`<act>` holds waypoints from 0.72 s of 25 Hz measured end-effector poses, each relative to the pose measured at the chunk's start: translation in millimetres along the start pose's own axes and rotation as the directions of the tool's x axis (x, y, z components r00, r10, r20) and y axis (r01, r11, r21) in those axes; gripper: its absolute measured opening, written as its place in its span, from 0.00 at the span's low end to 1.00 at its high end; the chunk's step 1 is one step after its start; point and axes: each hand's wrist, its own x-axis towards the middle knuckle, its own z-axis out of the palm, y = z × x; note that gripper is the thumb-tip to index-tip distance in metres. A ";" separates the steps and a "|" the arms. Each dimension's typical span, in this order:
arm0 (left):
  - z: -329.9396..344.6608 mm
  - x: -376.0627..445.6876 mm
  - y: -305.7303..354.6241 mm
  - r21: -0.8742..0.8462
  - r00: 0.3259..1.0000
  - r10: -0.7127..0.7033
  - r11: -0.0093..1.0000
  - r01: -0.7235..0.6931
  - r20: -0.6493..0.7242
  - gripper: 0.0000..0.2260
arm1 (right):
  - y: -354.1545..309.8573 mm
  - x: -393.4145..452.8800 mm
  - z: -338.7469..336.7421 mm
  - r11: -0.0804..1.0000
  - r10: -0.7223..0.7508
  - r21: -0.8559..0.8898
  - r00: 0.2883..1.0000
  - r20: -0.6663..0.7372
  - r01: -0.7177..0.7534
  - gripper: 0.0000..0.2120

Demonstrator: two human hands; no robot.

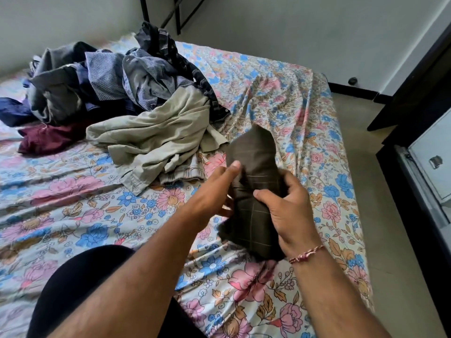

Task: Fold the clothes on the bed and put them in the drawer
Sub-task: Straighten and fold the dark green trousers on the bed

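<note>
While both hands grip, brown checked cloth (256,191), soft narrow fold

Soft, even daylight fills the room, brightest on the pale wall toward one o'clock and on the flower-printed cotton bedsheet (280,93). My forearms cast only faint shadows. The dark cabinet frame (419,98) at three o'clock is nearly black. The wide lens bows the bed's edges, and fine detail is slightly smeared throughout, without glare.
</note>
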 end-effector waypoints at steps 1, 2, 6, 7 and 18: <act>2.9 -4.8 6.5 -0.185 0.995 0.000 0.983 0.018 0.100 0.31 | -13.3 -0.3 -4.5 0.949 -0.209 -0.228 0.976 0.061 0.218 0.20; 6.1 -8.3 9.2 -0.326 0.982 0.016 0.944 0.048 0.189 0.33 | -24.6 0.5 -10.7 0.762 -0.407 -0.473 0.895 0.182 0.443 0.21; -3.5 5.4 -2.2 -0.462 0.984 -0.175 0.874 0.148 -0.016 0.31 | -30.9 17.9 -37.0 0.327 -0.384 -0.559 0.648 0.658 0.762 0.20; -15.1 11.1 -6.6 -0.496 0.959 -0.257 0.853 0.166 -0.122 0.31 | -21.1 21.4 -43.7 0.467 -0.358 -0.492 0.666 0.655 0.735 0.19; 0.3 24.0 -21.0 0.047 0.961 -0.168 0.982 0.183 -0.221 0.13 | 94.1 50.3 -64.6 0.580 -0.233 -0.652 0.866 0.442 0.489 0.20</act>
